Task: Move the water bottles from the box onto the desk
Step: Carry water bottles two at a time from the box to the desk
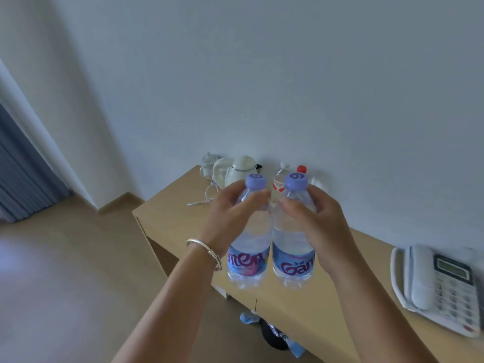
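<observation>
Bottles: left bottle (248, 239) and right bottle (293, 242), upright, side by side at frame centre, above the desk (301, 310); whether their bases touch it is unclear.
Left hand (230, 213): fingers curled round the left bottle's shoulder.
Right hand (319, 221): curled round the right bottle (label partly covered).
Behind: red-capped bottle (301, 169), mostly hidden; kettle (239, 170).
Lower right: telephone (440, 286), blurred.
</observation>
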